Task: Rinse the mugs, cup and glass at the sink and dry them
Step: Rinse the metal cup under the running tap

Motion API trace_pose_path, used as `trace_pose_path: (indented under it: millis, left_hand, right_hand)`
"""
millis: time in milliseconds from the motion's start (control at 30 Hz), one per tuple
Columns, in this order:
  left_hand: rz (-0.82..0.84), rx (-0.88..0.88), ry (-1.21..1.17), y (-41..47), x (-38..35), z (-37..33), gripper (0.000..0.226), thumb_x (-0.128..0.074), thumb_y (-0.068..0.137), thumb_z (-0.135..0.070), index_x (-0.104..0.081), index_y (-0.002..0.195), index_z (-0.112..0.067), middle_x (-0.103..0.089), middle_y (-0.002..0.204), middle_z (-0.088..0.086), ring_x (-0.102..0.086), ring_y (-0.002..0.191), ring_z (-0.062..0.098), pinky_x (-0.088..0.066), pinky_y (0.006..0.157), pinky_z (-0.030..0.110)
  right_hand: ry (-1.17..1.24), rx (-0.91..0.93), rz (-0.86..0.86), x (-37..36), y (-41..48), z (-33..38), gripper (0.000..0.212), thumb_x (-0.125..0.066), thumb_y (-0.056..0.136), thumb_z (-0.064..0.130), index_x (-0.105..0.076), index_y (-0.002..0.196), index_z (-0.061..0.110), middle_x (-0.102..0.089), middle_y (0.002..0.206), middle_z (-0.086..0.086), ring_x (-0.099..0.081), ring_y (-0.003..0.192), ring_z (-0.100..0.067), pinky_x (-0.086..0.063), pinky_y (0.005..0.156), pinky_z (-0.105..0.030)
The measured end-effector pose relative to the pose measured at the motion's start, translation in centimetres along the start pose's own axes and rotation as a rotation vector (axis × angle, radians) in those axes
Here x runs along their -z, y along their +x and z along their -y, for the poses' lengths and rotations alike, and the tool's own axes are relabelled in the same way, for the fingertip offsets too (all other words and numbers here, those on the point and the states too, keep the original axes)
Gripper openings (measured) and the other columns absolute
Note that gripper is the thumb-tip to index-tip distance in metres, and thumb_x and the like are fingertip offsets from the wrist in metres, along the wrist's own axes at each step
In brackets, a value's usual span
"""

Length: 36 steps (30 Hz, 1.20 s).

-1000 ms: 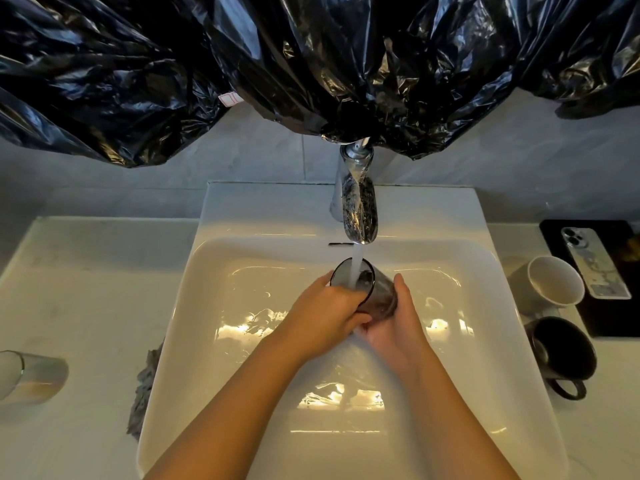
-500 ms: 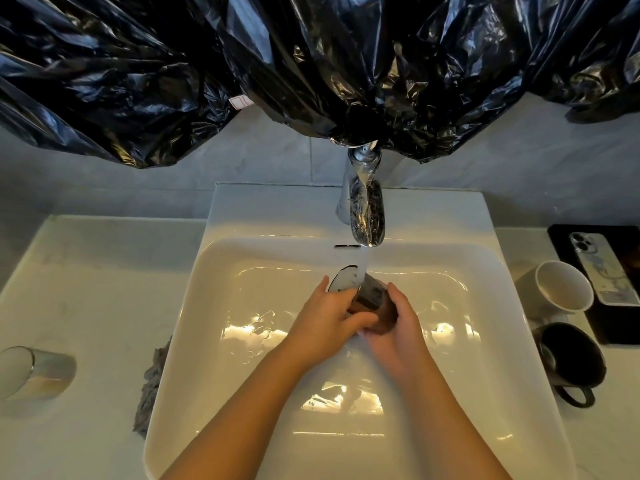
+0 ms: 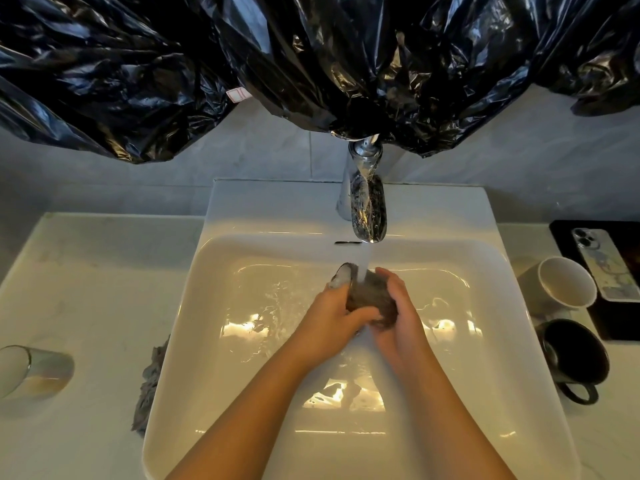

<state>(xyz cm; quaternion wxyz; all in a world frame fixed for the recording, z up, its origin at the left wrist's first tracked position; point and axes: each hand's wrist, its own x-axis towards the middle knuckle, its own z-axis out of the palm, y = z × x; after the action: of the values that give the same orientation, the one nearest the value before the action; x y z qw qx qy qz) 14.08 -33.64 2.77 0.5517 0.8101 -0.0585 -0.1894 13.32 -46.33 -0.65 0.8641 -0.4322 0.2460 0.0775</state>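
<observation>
I had both hands around the dark cup (image 3: 372,297) over the sink (image 3: 214,306), under the water running from the tap (image 3: 369,216). My left hand (image 3: 329,323) gripped its near side, and my right hand (image 3: 398,317) cupped its base and far side. The cup lay tilted, mouth to the left. A glass (image 3: 34,370) lay on its side at the far left, beside a grey cloth (image 3: 149,386). A white mug (image 3: 562,282) and a black mug (image 3: 575,355) sat right of the sink, near a phone (image 3: 609,261).
</observation>
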Motion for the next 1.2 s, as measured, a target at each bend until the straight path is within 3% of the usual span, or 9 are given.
trace_pose_path:
  millis: [167,300,433,533,667,800,967,1067,1200]
  left_hand:
    - [-0.249,0.031,-0.277,-0.1,-0.6,-0.6,0.015,-0.065,0.087,-0.011,-0.065,0.097,-0.023,-0.07,0.085,-0.007,-0.065,0.074,0.001,-0.049,0.062,0.013]
    - [-0.251,-0.017,-0.261,-0.2,-0.4,-0.2,0.01,-0.066,0.088,-0.012,-0.067,0.093,-0.021,-0.071,0.081,-0.004,-0.067,0.074,0.006,-0.052,0.065,0.018]
    - [-0.085,-0.052,-0.165,-0.3,-0.2,0.9,0.012,-0.061,0.09,-0.019,-0.072,0.093,-0.015,-0.073,0.087,0.008,-0.069,0.082,0.023,-0.057,0.074,0.034]
    - [-0.175,-0.01,-0.274,0.0,-0.6,0.3,0.012,-0.056,0.095,-0.015,-0.067,0.092,-0.011,-0.071,0.078,0.004,-0.067,0.071,0.016,-0.054,0.062,0.026]
    - [-0.335,0.141,-0.619,0.9,-0.6,-0.2,0.029,-0.045,0.102,-0.031,-0.064,0.108,-0.011,-0.073,0.097,0.008,-0.071,0.09,0.02,-0.057,0.08,0.032]
    - [-0.361,0.203,-0.804,0.9,-0.8,0.1,0.043,-0.036,0.104,-0.035,-0.064,0.112,-0.003,-0.071,0.106,0.018,-0.068,0.101,0.031,-0.053,0.09,0.04]
    - [-0.258,-0.017,-0.652,-0.9,-1.5,0.2,0.031,-0.054,0.084,-0.025,-0.064,0.111,-0.013,-0.073,0.102,0.005,-0.068,0.097,0.02,-0.055,0.083,0.029]
    - [-0.272,-0.054,-0.574,-1.3,-1.8,0.6,0.032,-0.053,0.088,-0.026,-0.063,0.114,-0.011,-0.072,0.105,0.009,-0.068,0.101,0.026,-0.055,0.09,0.037]
    - [-0.328,-0.058,-0.516,-0.9,-0.8,0.8,0.031,-0.047,0.096,-0.026,-0.067,0.11,-0.006,-0.074,0.1,0.009,-0.071,0.095,0.025,-0.055,0.089,0.044]
  right_hand:
    - [-0.059,0.09,0.12,-0.2,-0.4,0.0,0.049,-0.056,0.088,0.022,-0.048,0.136,0.016,-0.064,0.125,-0.019,-0.063,0.114,-0.034,-0.048,0.098,-0.048]
    - [-0.178,0.098,0.05,-0.6,-0.6,-0.2,0.032,-0.047,0.101,0.028,-0.056,0.129,0.015,-0.069,0.118,-0.015,-0.065,0.113,-0.032,-0.052,0.092,-0.045]
    - [-0.228,0.069,-0.028,-0.8,-0.5,-0.2,0.052,-0.049,0.091,0.049,-0.061,0.122,0.009,-0.07,0.113,-0.019,-0.07,0.103,-0.031,-0.057,0.084,-0.042]
    - [-0.234,0.061,0.0,-0.8,-0.3,0.1,0.039,-0.045,0.101,0.036,-0.059,0.126,0.009,-0.069,0.116,-0.019,-0.069,0.105,-0.029,-0.057,0.081,-0.036]
    - [-0.28,0.209,0.155,-0.8,-0.5,0.4,0.049,-0.066,0.082,0.02,-0.055,0.13,0.019,-0.069,0.121,-0.006,-0.067,0.112,-0.022,-0.055,0.087,-0.032]
    - [-0.375,0.293,0.097,-0.7,-0.7,0.1,0.063,-0.075,0.061,0.034,-0.056,0.121,0.027,-0.067,0.118,-0.004,-0.067,0.109,-0.022,-0.054,0.09,-0.038]
    - [-0.259,0.235,0.04,-1.5,-0.9,0.2,0.066,-0.067,0.066,0.053,-0.054,0.121,0.019,-0.067,0.1,-0.004,-0.069,0.086,-0.014,-0.055,0.073,-0.03]
    - [-0.32,0.267,0.084,-1.1,-1.0,0.3,0.05,-0.06,0.086,0.037,-0.049,0.135,0.031,-0.07,0.107,0.009,-0.069,0.096,-0.012,-0.054,0.082,-0.032]
    - [-0.357,0.262,0.14,-1.0,-1.1,0.1,0.052,-0.06,0.079,0.029,-0.054,0.131,0.032,-0.067,0.121,-0.001,-0.067,0.107,-0.017,-0.054,0.084,-0.03]
